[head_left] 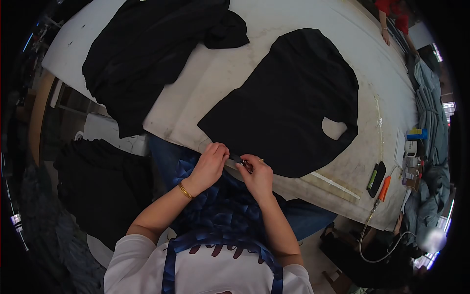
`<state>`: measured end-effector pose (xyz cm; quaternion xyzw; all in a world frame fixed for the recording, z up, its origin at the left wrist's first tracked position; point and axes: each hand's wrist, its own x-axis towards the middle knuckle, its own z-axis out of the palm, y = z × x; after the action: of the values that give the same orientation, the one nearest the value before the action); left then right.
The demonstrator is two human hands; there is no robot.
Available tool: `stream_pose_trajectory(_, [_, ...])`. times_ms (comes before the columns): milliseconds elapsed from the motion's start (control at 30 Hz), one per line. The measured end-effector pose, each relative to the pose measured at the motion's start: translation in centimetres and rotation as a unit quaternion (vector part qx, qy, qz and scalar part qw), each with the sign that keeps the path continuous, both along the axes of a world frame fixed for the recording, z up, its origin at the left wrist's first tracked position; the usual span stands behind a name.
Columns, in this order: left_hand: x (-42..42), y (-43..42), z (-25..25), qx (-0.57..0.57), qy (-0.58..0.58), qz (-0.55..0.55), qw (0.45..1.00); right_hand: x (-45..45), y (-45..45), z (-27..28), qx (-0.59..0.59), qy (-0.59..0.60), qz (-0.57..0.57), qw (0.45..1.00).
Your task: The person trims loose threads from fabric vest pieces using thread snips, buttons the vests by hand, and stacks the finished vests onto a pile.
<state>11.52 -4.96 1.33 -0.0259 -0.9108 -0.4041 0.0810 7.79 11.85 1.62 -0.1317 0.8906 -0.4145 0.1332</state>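
Observation:
A black garment piece (293, 103) lies spread on the pale table (215, 68), with a round opening at its right side. At its near edge, my left hand (213, 159) is closed on the black fabric, fingertips pinched. Just to the right, my right hand (255, 171) is closed around a small dark tool with a reddish part, too small to identify, its tip close to the fabric edge between both hands. The two hands are a short way apart, at the table's front edge.
More black fabric (142, 54) lies at the table's upper left; another dark pile (105, 181) hangs at the left. An orange-handled tool (385, 188) with a cord, a black case (376, 179) and a blue-yellow box (417, 134) are at the right. A co-worker's hand (386, 37) shows upper right.

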Motion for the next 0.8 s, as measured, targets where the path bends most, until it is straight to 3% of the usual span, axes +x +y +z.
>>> stream_pose_trajectory(100, [0.4,0.5,0.5,0.012,-0.044,0.015,0.999,0.0,0.1,-0.1,-0.007,0.008,-0.001,1.000])
stream_pose_trajectory(167, [0.8,1.4,1.4,0.090,-0.103,0.018,0.990,0.0,0.9,0.1,-0.063,0.003,-0.050,0.997])
stream_pose_trajectory(267, [2.3,5.4,2.6,0.239,-0.193,-0.136,0.942,-0.3,4.2,0.7,-0.129,-0.004,-0.146,0.981])
stream_pose_trajectory(367, [3.2,11.8,2.7,0.351,-0.220,-0.316,0.854,-0.4,8.4,1.6,-0.158,0.005,-0.248,0.956])
stream_pose_trajectory(433, [2.6,15.1,3.3,0.363,-0.256,-0.430,0.786,-0.3,11.1,2.7,-0.141,0.030,-0.281,0.949])
stream_pose_trajectory(467, [2.6,16.4,2.7,0.363,-0.254,-0.434,0.784,-0.2,12.5,3.0,-0.136,0.043,-0.294,0.945])
stream_pose_trajectory(533, [2.5,18.4,-0.6,0.332,-0.207,-0.417,0.821,0.3,15.0,3.2,-0.129,0.044,-0.318,0.938])
stream_pose_trajectory(567, [1.6,18.0,-2.7,0.198,-0.222,-0.422,0.856,0.5,15.9,3.1,-0.124,0.057,-0.336,0.932])
stream_pose_trajectory(633, [3.6,17.0,-11.6,0.052,-0.063,-0.275,0.958,0.3,17.8,2.5,-0.117,0.076,-0.361,0.922])
stream_pose_trajectory(700, [4.4,13.9,-11.1,-0.169,-0.181,-0.188,0.950,-0.2,20.0,1.3,-0.065,0.119,-0.392,0.910])
stream_pose_trajectory(800, [4.9,9.1,-10.9,-0.121,-0.218,-0.275,0.928,-2.1,24.0,-0.9,0.045,0.153,-0.458,0.875])
